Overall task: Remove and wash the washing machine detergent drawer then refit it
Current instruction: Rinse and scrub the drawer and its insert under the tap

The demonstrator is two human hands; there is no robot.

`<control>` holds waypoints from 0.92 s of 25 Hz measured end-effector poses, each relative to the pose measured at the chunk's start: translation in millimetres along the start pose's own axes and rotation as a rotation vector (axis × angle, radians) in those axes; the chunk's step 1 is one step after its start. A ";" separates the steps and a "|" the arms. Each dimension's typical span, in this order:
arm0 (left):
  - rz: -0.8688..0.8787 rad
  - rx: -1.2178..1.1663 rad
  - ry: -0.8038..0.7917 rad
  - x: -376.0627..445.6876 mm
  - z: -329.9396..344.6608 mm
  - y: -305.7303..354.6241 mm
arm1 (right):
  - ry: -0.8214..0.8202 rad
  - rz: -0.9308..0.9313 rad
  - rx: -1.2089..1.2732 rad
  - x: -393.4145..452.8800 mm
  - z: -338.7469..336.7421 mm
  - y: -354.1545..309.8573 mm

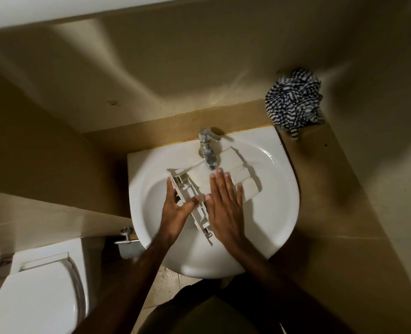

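Observation:
The white plastic detergent drawer (242, 173) lies upside down across the basin of the white sink (279, 196), under the chrome tap (207, 148). My left hand (178, 208) grips the drawer's ribbed near-left edge, thumb on top and fingers beneath it. My right hand (222, 203) lies flat on the drawer's underside with its fingers straight and pointing at the tap. No running water is visible.
A crumpled black-and-white striped cloth (295, 103) sits on the beige counter (320, 189) at the back right. A white toilet (38, 290) with its lid down stands at the lower left. Beige walls close in behind and on the left.

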State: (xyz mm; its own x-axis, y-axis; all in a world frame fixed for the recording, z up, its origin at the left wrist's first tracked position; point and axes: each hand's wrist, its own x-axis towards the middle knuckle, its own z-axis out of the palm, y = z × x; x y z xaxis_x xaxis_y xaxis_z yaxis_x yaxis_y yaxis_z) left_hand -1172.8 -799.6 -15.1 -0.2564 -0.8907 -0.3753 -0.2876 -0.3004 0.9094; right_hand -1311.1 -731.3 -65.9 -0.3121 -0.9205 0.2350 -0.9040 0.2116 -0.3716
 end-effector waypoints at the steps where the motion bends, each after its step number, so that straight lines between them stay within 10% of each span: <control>1: -0.010 -0.004 0.001 -0.5 1.6 0.3 | -0.006 -0.013 0.001 2.1 -1.0 -0.4; 8: 0.011 -0.021 -0.006 -2.7 0.7 1.4 | -0.044 -0.290 -0.022 8.4 -18.9 30.5; 23: 0.018 -0.027 -0.017 0.8 2.1 -4.4 | -0.122 -0.142 -0.053 -42.6 -28.4 30.2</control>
State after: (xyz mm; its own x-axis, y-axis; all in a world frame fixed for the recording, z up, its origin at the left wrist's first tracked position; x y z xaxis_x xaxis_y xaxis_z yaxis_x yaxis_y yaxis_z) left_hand -1173.7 -798.3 -19.7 -0.2768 -0.8902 -0.3619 -0.2576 -0.2941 0.9204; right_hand -1333.4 -676.3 -61.6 -0.1449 -0.9748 0.1695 -0.9517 0.0905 -0.2934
